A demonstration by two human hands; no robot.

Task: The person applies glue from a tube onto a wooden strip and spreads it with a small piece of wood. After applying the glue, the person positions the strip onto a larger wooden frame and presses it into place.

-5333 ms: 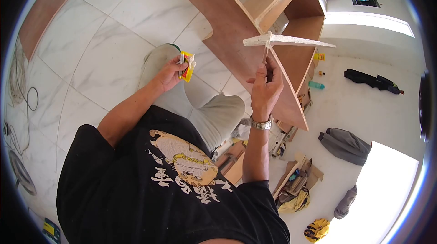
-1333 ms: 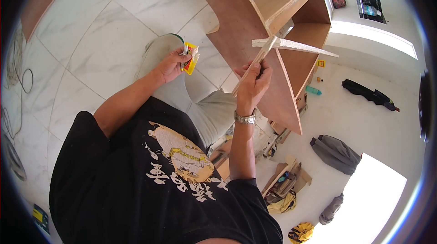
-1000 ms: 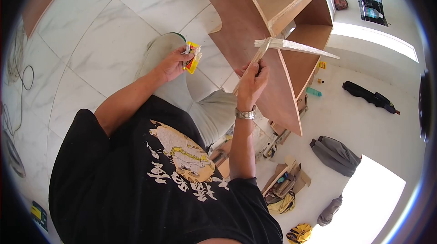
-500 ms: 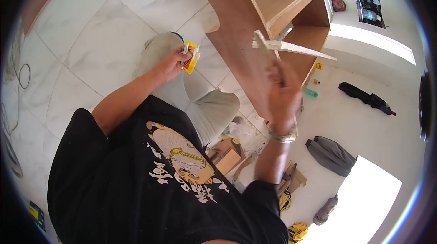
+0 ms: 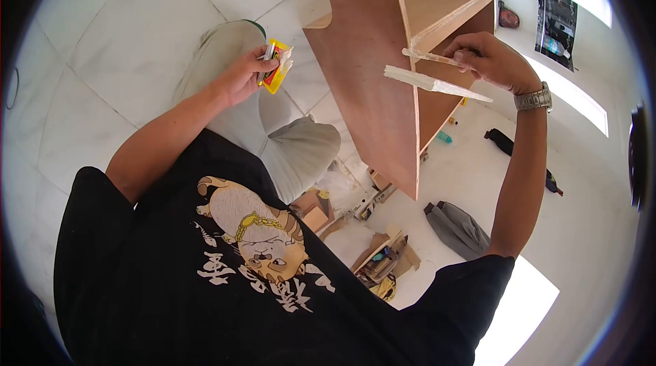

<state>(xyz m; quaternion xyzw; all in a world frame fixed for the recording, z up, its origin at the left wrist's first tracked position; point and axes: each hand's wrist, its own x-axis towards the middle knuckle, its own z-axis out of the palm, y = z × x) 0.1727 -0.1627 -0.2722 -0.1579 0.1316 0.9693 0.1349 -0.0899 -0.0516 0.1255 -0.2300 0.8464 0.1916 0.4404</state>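
Note:
My left hand grips a small yellow packet with a red label, thumb on top. Off-white paste shows along the packet's far edge. In my right hand, fingers pinch a thin stick smeared with whitish material. The stick's tip overlaps the front edge of a brown wooden cabinet panel. Just below the stick, a pale tapered strip with a rough end lies across that same panel edge.
A wooden shelf spans the cabinet at the top. My bent knee is close beside the panel. Boxes and tools lie along the wall. A grey garment, a dark garment and a teal bottle are at the right.
My right hand has swung up and to the right, bringing the stick to a more level angle at the panel edge. My left hand still holds the packet; the view has shifted slightly.

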